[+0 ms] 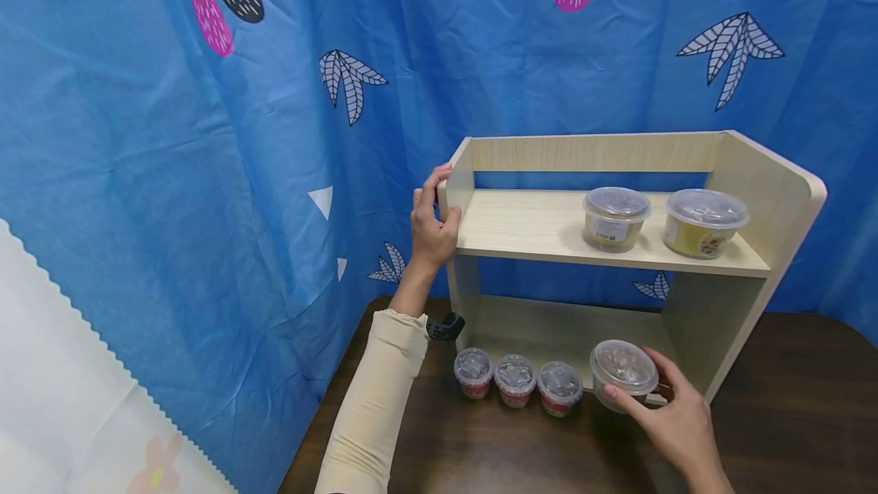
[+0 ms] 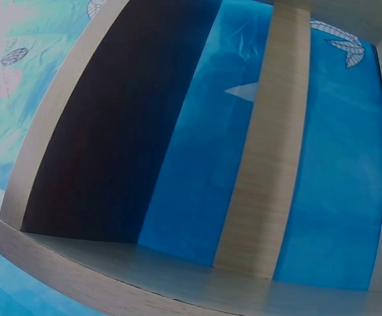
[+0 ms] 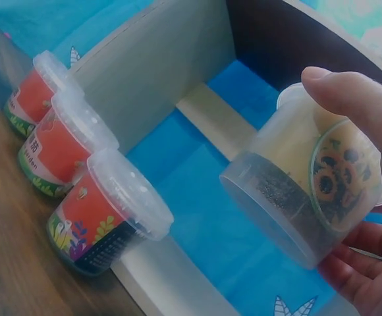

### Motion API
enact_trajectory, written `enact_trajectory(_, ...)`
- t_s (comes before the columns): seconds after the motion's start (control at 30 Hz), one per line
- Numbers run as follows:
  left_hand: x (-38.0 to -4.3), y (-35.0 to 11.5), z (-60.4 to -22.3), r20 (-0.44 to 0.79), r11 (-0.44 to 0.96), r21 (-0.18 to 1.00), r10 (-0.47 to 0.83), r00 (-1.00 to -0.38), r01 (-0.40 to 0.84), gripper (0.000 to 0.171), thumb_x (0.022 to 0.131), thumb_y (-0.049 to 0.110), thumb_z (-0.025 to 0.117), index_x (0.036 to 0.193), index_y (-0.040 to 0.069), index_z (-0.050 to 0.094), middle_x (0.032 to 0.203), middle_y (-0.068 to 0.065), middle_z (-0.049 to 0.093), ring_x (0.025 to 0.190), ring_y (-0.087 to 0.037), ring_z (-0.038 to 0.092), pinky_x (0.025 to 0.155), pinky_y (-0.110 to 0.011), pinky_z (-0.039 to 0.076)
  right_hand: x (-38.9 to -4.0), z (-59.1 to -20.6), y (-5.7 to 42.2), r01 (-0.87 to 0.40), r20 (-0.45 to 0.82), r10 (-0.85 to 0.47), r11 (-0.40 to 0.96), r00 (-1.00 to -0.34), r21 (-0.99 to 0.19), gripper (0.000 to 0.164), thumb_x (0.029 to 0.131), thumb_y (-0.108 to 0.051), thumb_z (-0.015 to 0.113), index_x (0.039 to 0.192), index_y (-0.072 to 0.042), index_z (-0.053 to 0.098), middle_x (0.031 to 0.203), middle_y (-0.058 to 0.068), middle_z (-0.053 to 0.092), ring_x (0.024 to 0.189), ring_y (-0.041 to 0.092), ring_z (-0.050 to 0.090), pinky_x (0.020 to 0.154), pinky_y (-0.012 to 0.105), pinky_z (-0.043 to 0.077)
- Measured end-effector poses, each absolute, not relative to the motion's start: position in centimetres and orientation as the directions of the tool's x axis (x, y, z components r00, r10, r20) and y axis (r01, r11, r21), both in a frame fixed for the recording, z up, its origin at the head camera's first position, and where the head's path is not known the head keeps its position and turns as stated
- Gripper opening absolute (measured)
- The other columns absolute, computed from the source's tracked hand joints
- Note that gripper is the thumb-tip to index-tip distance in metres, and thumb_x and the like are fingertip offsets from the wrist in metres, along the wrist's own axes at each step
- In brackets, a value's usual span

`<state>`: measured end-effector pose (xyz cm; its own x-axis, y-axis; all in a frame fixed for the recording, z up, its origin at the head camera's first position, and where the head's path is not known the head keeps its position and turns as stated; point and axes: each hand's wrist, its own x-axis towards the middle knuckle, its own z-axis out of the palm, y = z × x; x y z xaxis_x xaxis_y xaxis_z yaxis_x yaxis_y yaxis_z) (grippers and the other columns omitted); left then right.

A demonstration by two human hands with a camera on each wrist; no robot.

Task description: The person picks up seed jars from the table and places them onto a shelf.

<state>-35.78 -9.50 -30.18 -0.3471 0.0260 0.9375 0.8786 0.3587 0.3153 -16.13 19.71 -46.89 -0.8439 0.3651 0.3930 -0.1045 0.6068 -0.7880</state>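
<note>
My right hand (image 1: 679, 419) grips a clear lidded plastic tub (image 1: 623, 366), thumb on one side and fingers on the other, just in front of the lower shelf. In the right wrist view, dark grainy material fills the bottom of this tub, and a round label with a flower picture shows on its side. My left hand (image 1: 434, 226) holds the upper left side panel of a pale wooden two-tier shelf (image 1: 521, 223). Left of the held tub stand three small red-labelled cups (image 3: 69, 224) with clear lids, in a row along the shelf's front.
Two larger clear-lidded tubs with yellow contents, a left one (image 1: 616, 223) and a right one (image 1: 703, 227), stand on the upper shelf's right half. The shelf rests on a dark brown table (image 1: 494, 452). A blue patterned curtain (image 1: 535, 59) hangs behind and to the left.
</note>
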Motion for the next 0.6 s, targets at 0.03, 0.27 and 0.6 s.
enact_trajectory(0.03, -35.7, -9.5, -30.1, 0.937, 0.356, 0.316, 0.026, -0.347, 0.879, 0.051, 0.081, -0.002, 0.055, 0.132, 0.002, 0.051, 0.143, -0.012, 0.053, 0.102, -0.034, 0.048, 0.083, -0.044, 0.042, -16.2, -46.8, 19.7, -0.106, 0.393, 0.364, 0.606, -0.844, -0.788, 0.080, 0.065, -0.027, 0.092, 0.133, -0.003, 0.057, 0.116, 0.025, 0.064, 0.082, -0.020, 0.042, 0.066, 0.005, 0.039)
enact_trajectory(0.27, -35.9, -9.4, -30.0, 0.939, 0.353, 0.313, 0.022, -0.343, 0.881, 0.051, 0.080, -0.003, 0.055, 0.130, 0.001, 0.050, 0.141, -0.013, 0.054, 0.119, -0.032, 0.050, 0.095, -0.047, 0.042, -16.2, -45.9, 19.4, -0.110, 0.398, 0.357, 0.612, -0.845, -0.783, 0.082, 0.066, -0.029, 0.092, 0.134, -0.002, 0.056, 0.117, 0.023, 0.063, 0.085, -0.013, 0.047, 0.068, 0.003, 0.037)
enact_trajectory(0.6, -36.1, -9.5, -29.9, 0.943, 0.308, 0.312, 0.020, -0.333, 0.899, 0.051, 0.079, -0.007, 0.055, 0.129, 0.000, 0.052, 0.139, -0.016, 0.054, 0.124, -0.033, 0.050, 0.096, -0.049, 0.043, -16.4, -44.5, 19.2, -0.198, 0.469, 0.325, 0.608, -0.821, -0.769, 0.078, 0.068, -0.022, 0.091, 0.134, 0.000, 0.055, 0.115, 0.021, 0.064, 0.084, -0.018, 0.044, 0.070, 0.003, 0.037)
